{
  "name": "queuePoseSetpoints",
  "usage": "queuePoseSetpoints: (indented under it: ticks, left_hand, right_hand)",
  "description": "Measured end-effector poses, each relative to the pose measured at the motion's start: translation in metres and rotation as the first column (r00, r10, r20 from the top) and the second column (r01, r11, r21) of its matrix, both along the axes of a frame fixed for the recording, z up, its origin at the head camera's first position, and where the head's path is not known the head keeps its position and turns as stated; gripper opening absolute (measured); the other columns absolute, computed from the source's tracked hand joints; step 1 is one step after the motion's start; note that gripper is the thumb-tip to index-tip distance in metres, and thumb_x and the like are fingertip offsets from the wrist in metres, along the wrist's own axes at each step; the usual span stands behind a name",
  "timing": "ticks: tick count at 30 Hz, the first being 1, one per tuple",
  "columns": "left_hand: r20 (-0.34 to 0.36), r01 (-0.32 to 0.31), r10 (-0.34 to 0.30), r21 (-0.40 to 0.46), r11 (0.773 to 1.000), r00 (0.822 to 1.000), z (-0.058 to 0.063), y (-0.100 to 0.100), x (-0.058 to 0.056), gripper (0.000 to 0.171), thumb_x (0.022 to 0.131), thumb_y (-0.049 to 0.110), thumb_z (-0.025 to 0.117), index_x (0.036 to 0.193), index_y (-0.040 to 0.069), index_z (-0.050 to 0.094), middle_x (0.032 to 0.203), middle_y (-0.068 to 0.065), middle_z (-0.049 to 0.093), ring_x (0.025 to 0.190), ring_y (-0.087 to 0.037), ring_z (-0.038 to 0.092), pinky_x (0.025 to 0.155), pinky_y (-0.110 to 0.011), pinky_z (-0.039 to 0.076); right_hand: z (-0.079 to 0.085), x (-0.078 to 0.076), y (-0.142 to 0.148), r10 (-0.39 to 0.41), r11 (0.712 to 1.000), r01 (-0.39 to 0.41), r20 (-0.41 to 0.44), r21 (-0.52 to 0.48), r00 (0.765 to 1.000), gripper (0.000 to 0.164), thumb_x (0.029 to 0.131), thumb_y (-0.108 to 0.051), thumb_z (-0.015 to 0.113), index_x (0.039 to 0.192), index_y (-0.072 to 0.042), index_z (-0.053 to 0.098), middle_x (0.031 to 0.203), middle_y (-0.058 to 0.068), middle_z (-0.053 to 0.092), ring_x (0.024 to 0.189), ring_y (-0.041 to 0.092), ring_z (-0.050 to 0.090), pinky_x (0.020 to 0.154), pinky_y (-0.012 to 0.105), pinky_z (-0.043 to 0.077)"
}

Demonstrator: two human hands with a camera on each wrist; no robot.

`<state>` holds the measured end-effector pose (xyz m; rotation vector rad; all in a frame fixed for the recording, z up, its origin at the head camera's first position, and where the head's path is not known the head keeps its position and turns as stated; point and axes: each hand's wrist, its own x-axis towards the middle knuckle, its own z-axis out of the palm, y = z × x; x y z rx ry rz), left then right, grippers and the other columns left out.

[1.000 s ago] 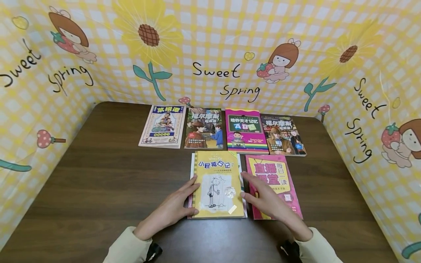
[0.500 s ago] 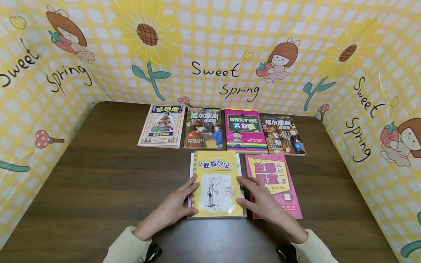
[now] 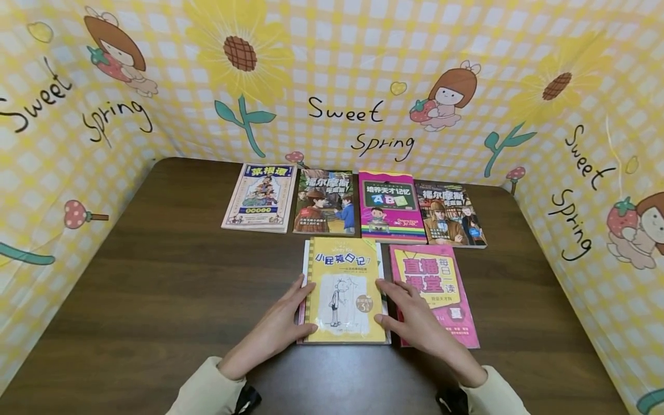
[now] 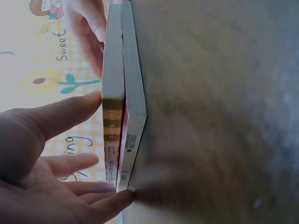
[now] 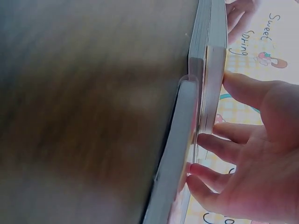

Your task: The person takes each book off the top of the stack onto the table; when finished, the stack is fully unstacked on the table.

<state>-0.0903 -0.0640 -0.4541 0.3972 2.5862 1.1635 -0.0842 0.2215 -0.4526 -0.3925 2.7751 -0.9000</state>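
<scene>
A yellow book (image 3: 344,276) with a cartoon figure on its cover lies on top of another book (image 4: 134,88), whose cover is mostly hidden. My left hand (image 3: 277,320) is at the pair's left side, thumb and fingertips touching the edges. On the opposite side, the thumb and fingertips of my right hand (image 3: 417,317) touch the yellow book's right edge. In the right wrist view, its lower fingers reach down by a pink book (image 3: 456,314), which lies just to the right of the stack and is partly covered by this hand.
Behind the stack, several books stretch across the brown table (image 3: 181,288): a cream one (image 3: 259,199), a dark illustrated one (image 3: 324,202), a magenta one (image 3: 391,207) and another dark one (image 3: 451,213). A yellow checked cloth (image 3: 342,52) encloses the back and sides.
My right hand has moved left, from beside the stack onto the yellow book's right edge. The left hand keeps its place at the left edge. The books stay where they were.
</scene>
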Motion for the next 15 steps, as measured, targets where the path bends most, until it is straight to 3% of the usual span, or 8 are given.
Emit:
queuePoseSetpoints:
  ticks: [4, 9, 13, 15]
  left_hand:
    - [0.022, -0.027, 0.027, -0.002, 1.0, 0.999, -0.0022, 0.0039, -0.0002, 0.074, 0.079, 0.013, 0.078, 0.143, 0.002, 0.043, 0.155, -0.019, 0.025, 0.143, -0.036, 0.019, 0.109, -0.056, 0.026]
    - [0.01, -0.025, 0.025, 0.042, 0.999, 1.0, -0.0026, 0.0076, 0.0013, 0.072, 0.079, 0.011, 0.076, 0.142, 0.0, 0.044, 0.154, -0.02, 0.027, 0.144, -0.037, 0.018, 0.11, -0.058, 0.023]
    - [0.029, -0.104, 0.101, 0.143, 0.984, 0.994, 0.0022, 0.0099, -0.0009, 0.064, 0.078, 0.009, 0.076, 0.136, 0.002, 0.052, 0.15, -0.022, 0.035, 0.141, -0.039, 0.023, 0.109, -0.058, 0.024]
    - [0.072, -0.173, 0.161, 0.225, 0.959, 0.984, 0.0045, 0.0109, -0.0032, 0.058, 0.078, 0.005, 0.074, 0.133, 0.003, 0.055, 0.148, -0.023, 0.038, 0.139, -0.039, 0.029, 0.109, -0.055, 0.027]
  right_hand:
    - [0.0003, 0.0013, -0.0001, -0.006, 1.0, 0.006, 0.009, -0.007, 1.0, 0.068, 0.09, -0.033, 0.069, 0.149, -0.019, 0.038, 0.151, 0.004, 0.04, 0.139, 0.035, 0.025, 0.102, 0.064, 0.03]
    - [0.0007, 0.0016, 0.0, -0.005, 1.0, 0.005, 0.009, -0.01, 1.0, 0.067, 0.09, -0.032, 0.068, 0.149, -0.02, 0.039, 0.15, 0.003, 0.041, 0.138, 0.035, 0.026, 0.102, 0.064, 0.03]
    - [0.0008, 0.0006, 0.0003, -0.005, 1.0, 0.005, 0.015, -0.015, 1.0, 0.067, 0.09, -0.033, 0.069, 0.148, -0.019, 0.04, 0.149, 0.003, 0.042, 0.137, 0.035, 0.028, 0.102, 0.063, 0.031]
    - [0.0005, -0.0005, 0.0006, -0.009, 1.0, 0.009, 0.02, -0.014, 1.0, 0.067, 0.089, -0.034, 0.069, 0.148, -0.02, 0.04, 0.149, 0.003, 0.043, 0.137, 0.035, 0.028, 0.101, 0.062, 0.032]
